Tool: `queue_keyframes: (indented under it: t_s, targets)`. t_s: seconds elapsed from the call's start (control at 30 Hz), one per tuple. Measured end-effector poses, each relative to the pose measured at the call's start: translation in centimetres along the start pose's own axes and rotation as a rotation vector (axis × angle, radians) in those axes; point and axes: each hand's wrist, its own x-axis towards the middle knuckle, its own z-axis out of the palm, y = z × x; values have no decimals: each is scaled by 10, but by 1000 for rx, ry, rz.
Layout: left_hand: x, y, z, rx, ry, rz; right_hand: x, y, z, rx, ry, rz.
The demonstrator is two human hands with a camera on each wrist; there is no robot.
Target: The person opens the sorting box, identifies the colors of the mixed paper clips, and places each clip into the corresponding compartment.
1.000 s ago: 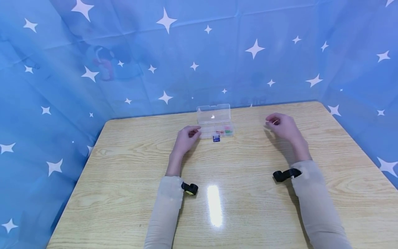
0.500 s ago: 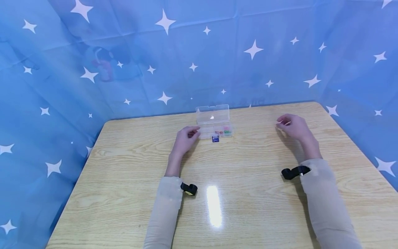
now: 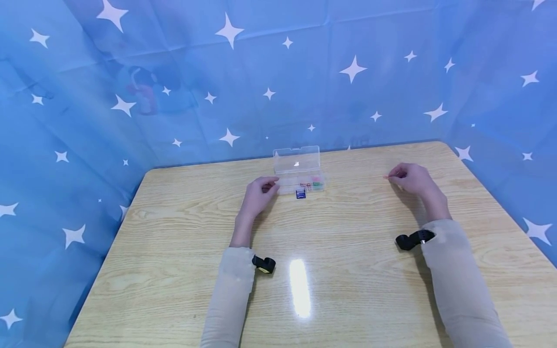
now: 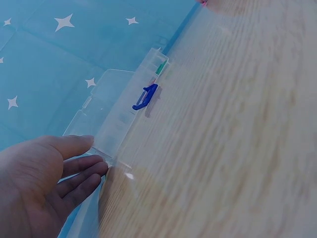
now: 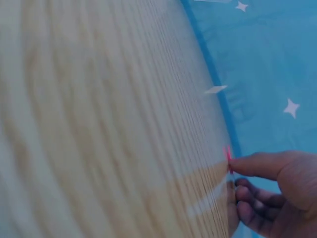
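Since a moment ago, the right hand [image 3: 413,180] has slid out toward the right side of the table and come down low; the left hand [image 3: 259,192] has stayed put.

Biggest is the blue cloth with white stars [image 3: 278,77] hung behind everything. Next comes the pale wooden table [image 3: 304,241]. On its far side sits the clear plastic box with its lid up [image 3: 299,170], and a small blue clip [image 3: 300,194] lies just in front of it.

Left fingers [image 4: 79,166] lie straight and loose, touching the box's near end and holding nothing. Right fingers [image 5: 257,166] pinch a tiny red thing [image 5: 228,154], maybe a paper clip, right at the table top, well apart from the box.

Being so thin, the red thing could slip out of the pinch and drop.

Only the right wrist view shows the pinch up close. Only the left wrist view shows the fingers meeting the box.
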Motion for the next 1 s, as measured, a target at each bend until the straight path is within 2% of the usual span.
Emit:
queue_keyframes:
  t_s: [0.43, 0.67, 1.0]
  targets:
    - [0, 1, 0, 7, -2, -14, -2, -1, 2, -19, 4, 16]
    - [0, 0, 0, 2, -3, -20, -2, -10, 6, -21, 25, -21]
    - [1, -1, 1, 1, -1, -14, 1, -31, 18, 33, 36, -51]
